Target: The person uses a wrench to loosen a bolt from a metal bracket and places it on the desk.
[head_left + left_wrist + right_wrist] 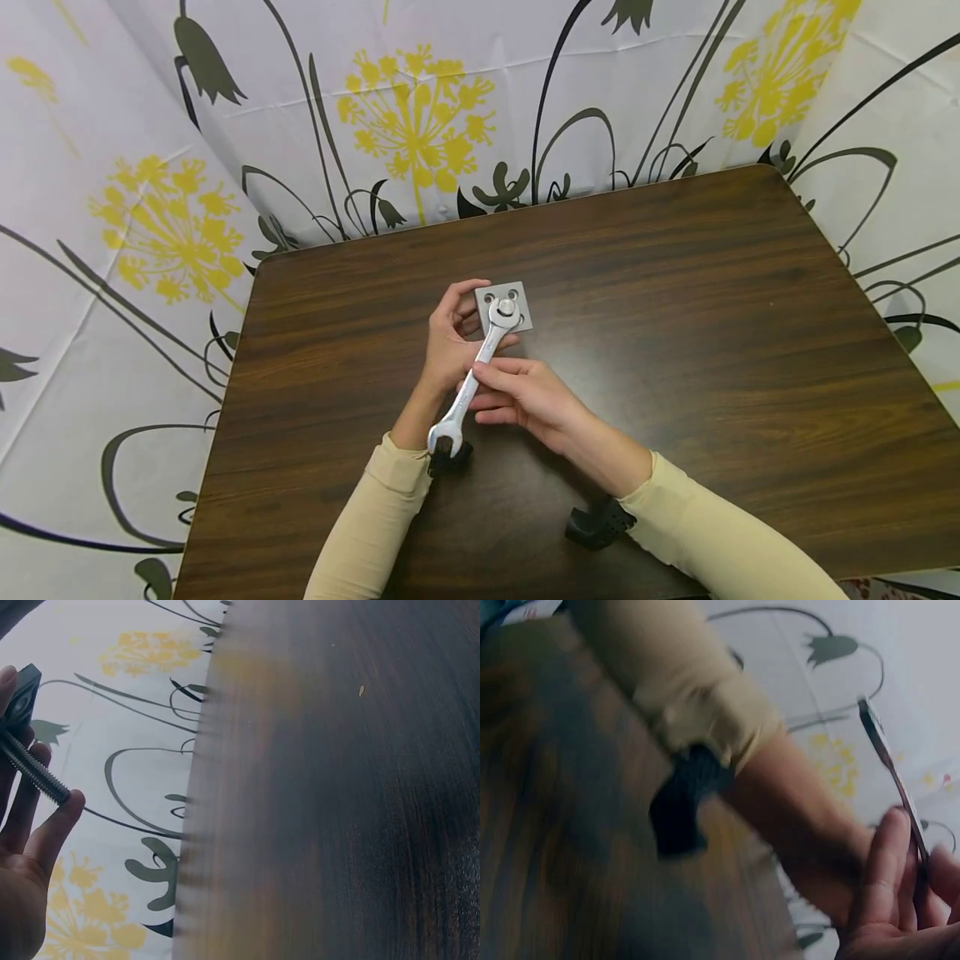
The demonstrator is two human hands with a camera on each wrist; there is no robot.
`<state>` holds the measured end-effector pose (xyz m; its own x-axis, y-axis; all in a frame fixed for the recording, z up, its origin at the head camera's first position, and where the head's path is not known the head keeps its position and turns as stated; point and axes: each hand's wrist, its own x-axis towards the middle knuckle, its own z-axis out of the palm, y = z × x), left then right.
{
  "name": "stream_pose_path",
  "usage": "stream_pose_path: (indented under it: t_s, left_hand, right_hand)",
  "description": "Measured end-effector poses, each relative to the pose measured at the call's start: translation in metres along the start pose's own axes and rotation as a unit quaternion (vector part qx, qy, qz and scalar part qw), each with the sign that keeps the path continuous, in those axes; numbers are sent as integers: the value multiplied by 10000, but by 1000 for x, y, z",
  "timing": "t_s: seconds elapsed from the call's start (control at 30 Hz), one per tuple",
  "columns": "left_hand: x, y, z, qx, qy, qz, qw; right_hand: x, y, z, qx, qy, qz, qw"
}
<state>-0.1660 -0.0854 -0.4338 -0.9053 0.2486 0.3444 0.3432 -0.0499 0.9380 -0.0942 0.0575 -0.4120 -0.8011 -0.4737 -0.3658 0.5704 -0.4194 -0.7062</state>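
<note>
A square grey metal plate with holes near its corners is gripped by my left hand above the table. A bolt head shows on the plate's face, and in the left wrist view its threaded shank sticks out behind, one fingertip at its end. My right hand pinches a silver double open-ended wrench by its shaft, thumb on top. The wrench's upper jaw sits around the bolt head; its other end slants down over my left wrist. In the right wrist view the wrench appears edge-on.
A dark wood-grain table lies beneath both hands. Behind and beside it hangs a white curtain with yellow and grey flower prints. A black wrist mount hangs under the right sleeve, another at the left wrist.
</note>
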Motion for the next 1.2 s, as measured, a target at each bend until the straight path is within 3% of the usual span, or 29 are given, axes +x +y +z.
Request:
stream_pose_path:
  t_s: [0.13, 0.23, 0.43, 0.57, 0.67, 0.87, 1.03, 1.2]
  left_hand:
    - [1, -11, -3, -12, -37, 233, 9997]
    - [1, -14, -3, -53, -65, 377, 9993]
    - [0, -11, -4, -19, -85, 257, 9996]
    - [-1, -9, -4, 61, -111, 130, 9998]
    - [-1, -9, -5, 150, -123, 219, 9996]
    - [-1, -10, -7, 181, -104, 220, 9995]
    - [-1, -8, -6, 133, -154, 91, 9998]
    - [-3, 9, -3, 161, -169, 68, 9997]
  right_hand:
    - [-5, -6, -18, -869, -6, -77, 9962]
    - [-9, -13, -31, -1591, 15, -166, 9871]
    - [-15, -31, -50, -2931, 113, -262, 9556]
    - [-16, -45, -58, -3716, 85, -481, 9271]
    - [-16, -56, -62, -4480, 56, -825, 8902]
    - [-15, -78, -68, -6006, 492, -1183, 7892]
    - [-13, -93, -71, -6742, 796, -1221, 7240]
    - [-6, -103, -71, -7260, 895, -1559, 6638]
